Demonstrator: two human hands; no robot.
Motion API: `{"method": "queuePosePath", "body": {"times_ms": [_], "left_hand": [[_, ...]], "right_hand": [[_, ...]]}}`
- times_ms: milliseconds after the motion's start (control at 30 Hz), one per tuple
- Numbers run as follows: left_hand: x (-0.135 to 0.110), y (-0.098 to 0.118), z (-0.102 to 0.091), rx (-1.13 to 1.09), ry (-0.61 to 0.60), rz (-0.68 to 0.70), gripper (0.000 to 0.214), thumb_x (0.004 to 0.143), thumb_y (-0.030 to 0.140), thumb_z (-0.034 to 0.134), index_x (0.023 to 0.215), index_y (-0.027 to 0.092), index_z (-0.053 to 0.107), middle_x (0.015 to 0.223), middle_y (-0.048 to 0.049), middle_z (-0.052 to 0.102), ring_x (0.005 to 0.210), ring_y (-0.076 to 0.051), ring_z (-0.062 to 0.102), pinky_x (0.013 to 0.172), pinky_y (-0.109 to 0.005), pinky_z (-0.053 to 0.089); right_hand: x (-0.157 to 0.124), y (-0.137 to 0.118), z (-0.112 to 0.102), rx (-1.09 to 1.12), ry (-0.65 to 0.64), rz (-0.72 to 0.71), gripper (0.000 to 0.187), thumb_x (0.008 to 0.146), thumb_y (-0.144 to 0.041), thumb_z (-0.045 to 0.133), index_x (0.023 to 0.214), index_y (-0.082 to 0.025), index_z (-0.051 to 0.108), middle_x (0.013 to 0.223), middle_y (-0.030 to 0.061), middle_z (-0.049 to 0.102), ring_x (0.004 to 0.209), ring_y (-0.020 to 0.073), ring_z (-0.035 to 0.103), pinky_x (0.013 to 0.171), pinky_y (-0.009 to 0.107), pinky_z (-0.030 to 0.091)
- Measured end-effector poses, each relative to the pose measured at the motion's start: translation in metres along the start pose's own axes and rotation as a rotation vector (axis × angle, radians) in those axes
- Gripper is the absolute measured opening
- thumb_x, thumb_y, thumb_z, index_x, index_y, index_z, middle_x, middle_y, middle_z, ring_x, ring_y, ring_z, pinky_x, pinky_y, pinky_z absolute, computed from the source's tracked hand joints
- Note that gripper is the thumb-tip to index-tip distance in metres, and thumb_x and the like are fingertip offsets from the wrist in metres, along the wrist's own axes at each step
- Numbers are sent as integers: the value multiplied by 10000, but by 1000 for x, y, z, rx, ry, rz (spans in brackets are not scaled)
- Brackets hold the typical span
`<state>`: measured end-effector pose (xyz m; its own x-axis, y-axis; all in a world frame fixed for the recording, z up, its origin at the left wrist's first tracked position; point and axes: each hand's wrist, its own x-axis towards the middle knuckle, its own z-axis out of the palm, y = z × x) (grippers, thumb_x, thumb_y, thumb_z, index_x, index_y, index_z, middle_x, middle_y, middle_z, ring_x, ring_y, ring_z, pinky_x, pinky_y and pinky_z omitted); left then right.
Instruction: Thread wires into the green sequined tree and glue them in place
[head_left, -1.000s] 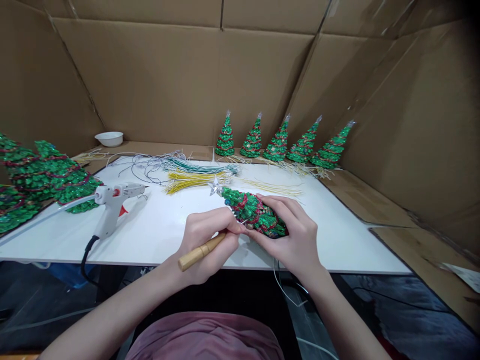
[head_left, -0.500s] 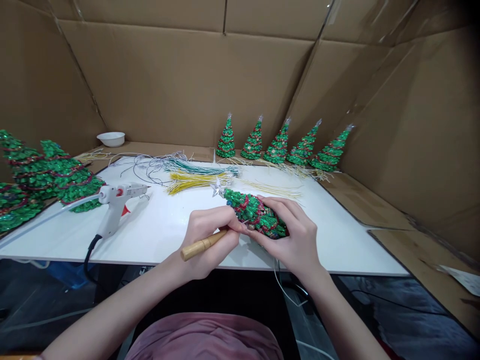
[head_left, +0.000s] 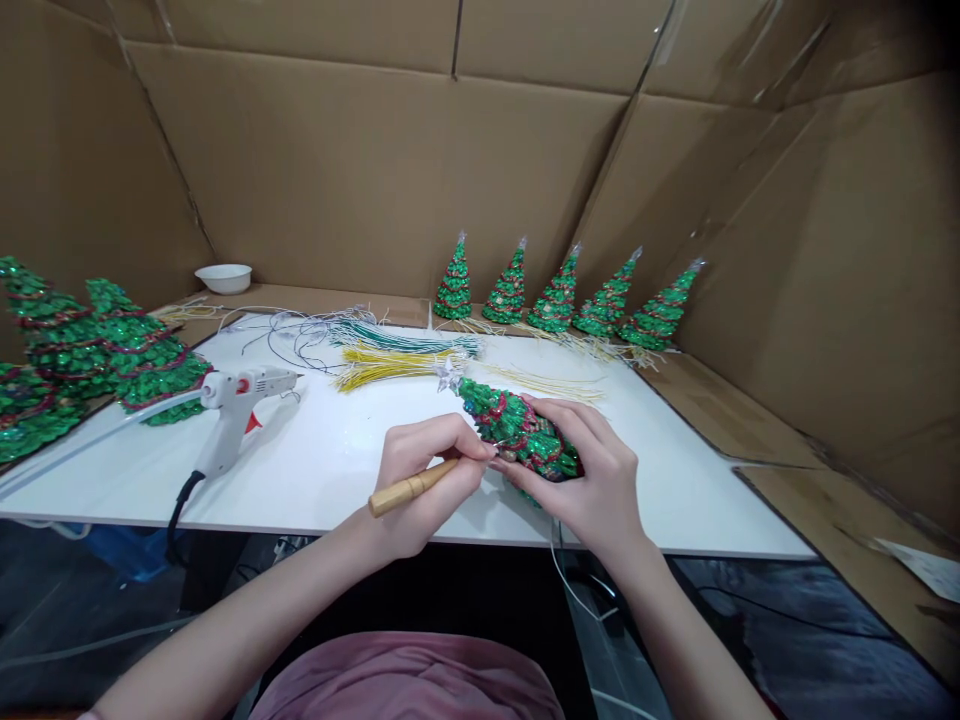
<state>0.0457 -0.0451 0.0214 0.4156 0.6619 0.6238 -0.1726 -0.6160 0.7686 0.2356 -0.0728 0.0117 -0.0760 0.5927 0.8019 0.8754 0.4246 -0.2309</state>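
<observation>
A small green Christmas tree figurine (head_left: pixel 517 425) with red garlands lies tilted above the white table, its clear star tip towards the upper left. My right hand (head_left: pixel 589 460) is wrapped around its base end. In my left hand (head_left: pixel 431 480) is a slim wooden-handled tool (head_left: pixel 409 490), gripped like a pen. The tool's front end is mostly covered by my fingertips, which are close against the side of the tree, so its exact kind cannot be made out.
A white glue gun (head_left: pixel 240 400) stands on the left, near larger green trees (head_left: pixel 150 350). Bundles of yellow wires (head_left: pixel 375 367) and green wires (head_left: pixel 405 342) lie behind my hands. Several small trees (head_left: pixel 553 295) line the cardboard back wall. A white bowl (head_left: pixel 223 279) sits back left.
Both hands, with the tree and the wooden-handled tool, have shifted slightly to the right and down in the view. Both grips stay the same.
</observation>
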Motion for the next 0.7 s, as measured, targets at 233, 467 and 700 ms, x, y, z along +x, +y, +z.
{"method": "queuePosePath", "body": {"times_ms": [233, 467, 700], "left_hand": [[-5, -11, 8, -181, 60, -99, 65, 843, 140, 571, 782, 150, 590, 731, -15, 613, 588, -99, 576, 529, -209, 457], [-3, -13, 13, -304, 78, -175, 34, 806, 127, 602, 776, 142, 606, 742, -14, 617, 580, -95, 587, 503, -199, 460], [1, -18, 18, -497, 110, -236, 50, 803, 138, 623, 762, 143, 596, 711, -6, 628, 525, -79, 575, 462, -182, 434]], "right_hand": [[-1, 4, 0, 18, -2, 35, 485, 704, -487, 740, 1089, -215, 625, 976, 89, 688, 910, 270, 649, 796, 411, 530], [-3, 4, -1, 45, 19, 56, 482, 709, -477, 735, 1107, -228, 627, 993, 88, 691, 923, 274, 651, 814, 423, 533], [-4, 6, -2, 50, 37, 58, 484, 699, -466, 749, 1086, -203, 626, 982, 100, 688, 913, 271, 649, 805, 423, 535]]}}
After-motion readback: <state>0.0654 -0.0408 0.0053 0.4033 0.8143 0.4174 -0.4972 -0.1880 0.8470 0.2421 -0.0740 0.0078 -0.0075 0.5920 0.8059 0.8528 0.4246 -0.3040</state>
